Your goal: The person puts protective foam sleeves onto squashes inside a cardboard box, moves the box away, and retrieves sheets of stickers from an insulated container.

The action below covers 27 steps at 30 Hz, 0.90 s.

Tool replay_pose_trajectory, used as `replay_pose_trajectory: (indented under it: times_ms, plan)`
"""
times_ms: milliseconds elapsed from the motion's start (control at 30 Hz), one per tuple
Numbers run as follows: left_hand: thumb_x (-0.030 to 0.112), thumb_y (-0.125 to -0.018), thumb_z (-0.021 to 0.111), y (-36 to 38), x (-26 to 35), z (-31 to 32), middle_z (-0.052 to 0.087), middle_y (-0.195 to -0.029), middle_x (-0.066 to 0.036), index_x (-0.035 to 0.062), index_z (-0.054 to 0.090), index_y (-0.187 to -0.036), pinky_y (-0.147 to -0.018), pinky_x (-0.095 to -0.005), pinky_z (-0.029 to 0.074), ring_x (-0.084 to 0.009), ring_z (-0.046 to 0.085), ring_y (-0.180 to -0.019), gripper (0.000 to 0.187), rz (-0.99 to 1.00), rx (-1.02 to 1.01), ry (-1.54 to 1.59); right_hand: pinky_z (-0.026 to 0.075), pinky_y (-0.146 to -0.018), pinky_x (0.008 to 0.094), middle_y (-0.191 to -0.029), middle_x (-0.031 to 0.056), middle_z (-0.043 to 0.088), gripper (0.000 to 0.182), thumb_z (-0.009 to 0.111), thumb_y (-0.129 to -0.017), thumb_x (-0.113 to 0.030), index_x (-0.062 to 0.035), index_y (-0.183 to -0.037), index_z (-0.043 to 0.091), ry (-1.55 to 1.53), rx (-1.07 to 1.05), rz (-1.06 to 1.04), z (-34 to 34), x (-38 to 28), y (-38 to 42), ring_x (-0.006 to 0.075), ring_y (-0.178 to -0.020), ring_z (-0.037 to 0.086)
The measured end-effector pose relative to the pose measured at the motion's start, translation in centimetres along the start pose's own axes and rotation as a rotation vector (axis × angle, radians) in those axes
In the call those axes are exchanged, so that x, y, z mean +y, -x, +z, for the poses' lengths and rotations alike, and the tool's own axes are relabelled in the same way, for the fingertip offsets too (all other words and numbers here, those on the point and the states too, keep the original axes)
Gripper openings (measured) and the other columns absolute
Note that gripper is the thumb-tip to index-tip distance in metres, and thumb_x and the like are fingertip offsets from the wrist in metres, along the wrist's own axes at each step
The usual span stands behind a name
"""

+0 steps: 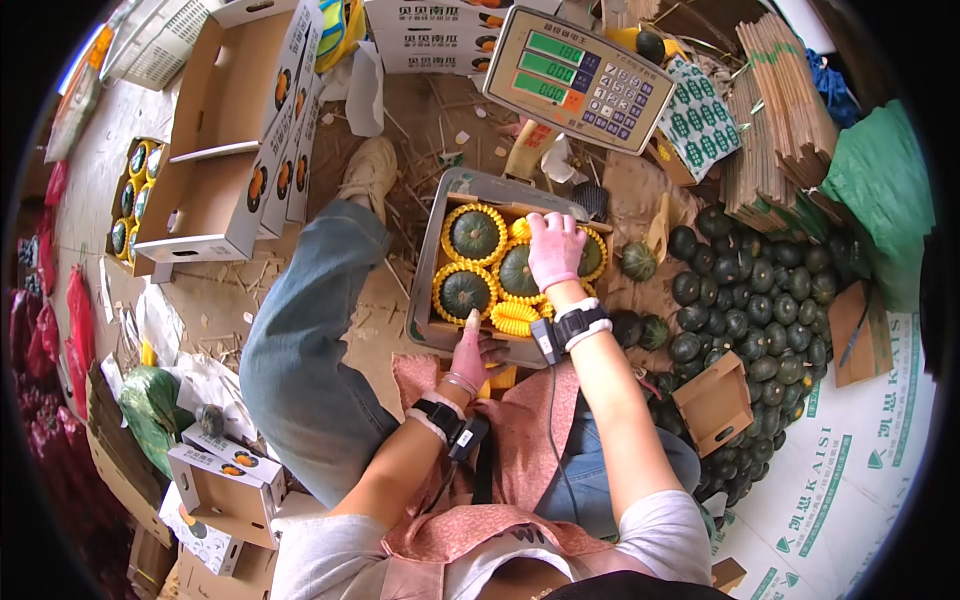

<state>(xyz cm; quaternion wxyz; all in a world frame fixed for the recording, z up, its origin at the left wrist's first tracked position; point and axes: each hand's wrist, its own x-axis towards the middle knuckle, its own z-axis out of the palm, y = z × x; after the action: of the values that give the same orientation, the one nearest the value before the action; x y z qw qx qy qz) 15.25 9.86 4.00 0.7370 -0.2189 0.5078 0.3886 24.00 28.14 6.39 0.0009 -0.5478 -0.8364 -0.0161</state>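
A cardboard box point(432, 290) sits on a scale tray in front of me, holding dark green squashes point(474, 232) wrapped in yellow foam nets. My right hand point(555, 250), in a pink glove, presses down on a squash at the far right of the box. My left hand point(468, 352), also gloved, rests on the box's near edge beside a loose yellow foam net point(515, 318). Both wrists wear black bands with small devices.
A scale display point(580, 78) stands behind the box. A heap of bare squashes point(760, 300) lies to the right on a printed sheet. Open cartons point(225, 130) stand at the left, small folded boxes point(215, 480) lower left, stacked flat cardboard point(785, 110) upper right.
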Motion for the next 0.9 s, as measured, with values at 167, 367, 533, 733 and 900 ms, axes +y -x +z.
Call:
replay_pose_trajectory:
  times_ms: [167,367,533,733,900]
  plan:
    - [0.051,-0.080,0.058,-1.4,-0.5,-0.7,0.060,-0.096,-0.009,0.0115,0.055,-0.107,-0.077,-0.0455,0.044,-0.0233,0.057,-0.083,0.048,0.120,0.072,-0.256,0.046,-0.082,0.0414,-0.093,0.0097,0.051,0.017,0.052,-0.079,-0.010,-0.0146,-0.094,0.060,-0.315,0.020,0.007,1.0,0.2,-0.3,0.0292,-0.095,0.054]
    - [0.034,-0.080,0.058,-2.5,0.0,-1.7,0.051,-0.076,-0.004,0.0074,0.053,-0.086,-0.067,-0.0411,0.048,-0.0225,0.056,-0.068,0.028,0.240,0.139,-0.442,0.052,-0.077,0.0328,-0.119,0.0157,0.054,0.061,0.059,-0.078,-0.007,-0.0131,-0.134,0.034,-1.048,-0.029,0.224,-2.5,3.0,2.1,0.0184,-0.088,0.062]
    - [0.027,-0.080,0.053,-2.8,-1.5,-5.1,0.056,-0.092,-0.008,0.0102,0.054,-0.099,-0.077,-0.0520,0.045,-0.0285,0.053,-0.093,0.025,0.027,0.100,-0.119,0.035,-0.096,0.0424,-0.122,0.0216,0.047,0.072,0.071,-0.072,-0.036,-0.0009,-0.125,0.038,-0.714,0.153,0.866,-2.3,7.2,13.9,0.0337,-0.115,0.044]
    - [0.006,-0.074,0.066,-1.1,-5.6,-9.6,0.062,-0.098,-0.009,0.0007,0.057,-0.101,-0.082,-0.0358,0.049,-0.0213,0.058,-0.093,0.029,0.628,-0.229,-0.593,0.026,-0.108,0.0335,-0.141,0.0202,0.027,0.091,0.063,-0.063,0.011,-0.0041,-0.140,0.017,-0.734,-0.311,0.108,8.7,7.3,25.1,0.0331,-0.130,0.029]
    - [0.003,-0.075,0.064,0.5,-4.2,-9.7,0.061,-0.108,-0.011,-0.0041,0.056,-0.105,-0.089,-0.0358,0.046,-0.0235,0.058,-0.100,0.032,0.479,-0.413,-0.454,0.032,-0.097,0.0281,-0.122,0.0079,0.051,0.057,0.041,-0.092,-0.048,-0.0016,-0.125,0.046,-1.569,0.001,0.966,9.1,2.3,25.7,0.0184,-0.112,0.044]
